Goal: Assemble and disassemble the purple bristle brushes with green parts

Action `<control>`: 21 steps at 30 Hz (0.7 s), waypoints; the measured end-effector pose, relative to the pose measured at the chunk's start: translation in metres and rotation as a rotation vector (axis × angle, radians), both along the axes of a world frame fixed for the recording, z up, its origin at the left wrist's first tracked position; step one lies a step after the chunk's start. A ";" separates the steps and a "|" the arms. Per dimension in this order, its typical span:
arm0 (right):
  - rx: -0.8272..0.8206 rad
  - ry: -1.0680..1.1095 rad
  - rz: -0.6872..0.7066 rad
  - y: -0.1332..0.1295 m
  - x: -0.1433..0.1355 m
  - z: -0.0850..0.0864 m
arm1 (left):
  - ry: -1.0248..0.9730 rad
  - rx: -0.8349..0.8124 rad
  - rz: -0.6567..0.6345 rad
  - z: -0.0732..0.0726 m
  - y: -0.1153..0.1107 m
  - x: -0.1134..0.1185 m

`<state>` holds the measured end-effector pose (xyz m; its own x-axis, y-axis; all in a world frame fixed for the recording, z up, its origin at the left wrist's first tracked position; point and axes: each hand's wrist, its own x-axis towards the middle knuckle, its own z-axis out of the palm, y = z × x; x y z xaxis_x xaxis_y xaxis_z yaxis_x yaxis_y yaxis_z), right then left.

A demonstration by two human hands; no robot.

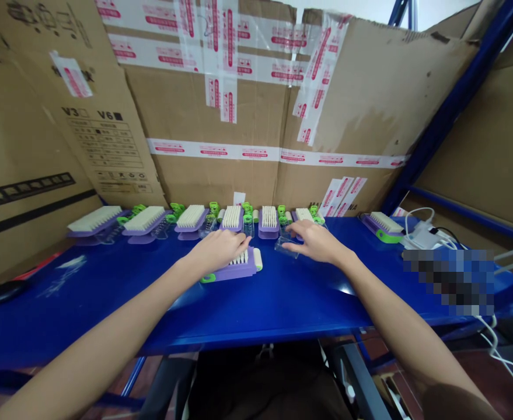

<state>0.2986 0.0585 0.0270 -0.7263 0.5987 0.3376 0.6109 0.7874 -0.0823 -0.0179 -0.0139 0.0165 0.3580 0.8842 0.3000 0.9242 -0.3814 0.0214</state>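
Observation:
A purple brush (pixel 241 270) with pale bristles, a white cylindrical end and a green part lies on the blue table, nearer to me than the row of others. My left hand (pixel 221 251) covers its left part, with the fingers curled over the bristles. To the right, my right hand (pixel 315 242) has its thumb and fingers spread. Its thumb lies over a clear plastic piece (pixel 285 248); whether the fingers press on that piece is hard to see. Just beyond the right fingers is another pale-bristled brush (pixel 303 216), partly hidden by the hand.
Similar brushes, such as the brush at far left (pixel 96 219), line the cardboard wall (pixel 221 181) with green clips and clear pieces. A separate brush (pixel 384 224) sits right, beside a white adapter (pixel 422 233) and cables. A black mouse-like object (pixel 4 291) lies left.

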 end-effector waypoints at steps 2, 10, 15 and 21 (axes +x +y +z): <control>0.067 0.068 0.042 -0.006 -0.007 0.000 | -0.039 0.015 -0.015 -0.002 0.002 -0.003; 0.158 -0.026 0.259 -0.039 -0.046 -0.020 | -0.035 0.132 -0.054 0.007 -0.002 -0.006; 0.133 -0.058 0.310 -0.038 -0.047 -0.028 | -0.120 0.046 -0.213 0.017 -0.013 -0.008; 0.110 -0.028 0.310 -0.032 -0.043 -0.028 | -0.093 -0.207 -0.140 0.006 -0.014 -0.013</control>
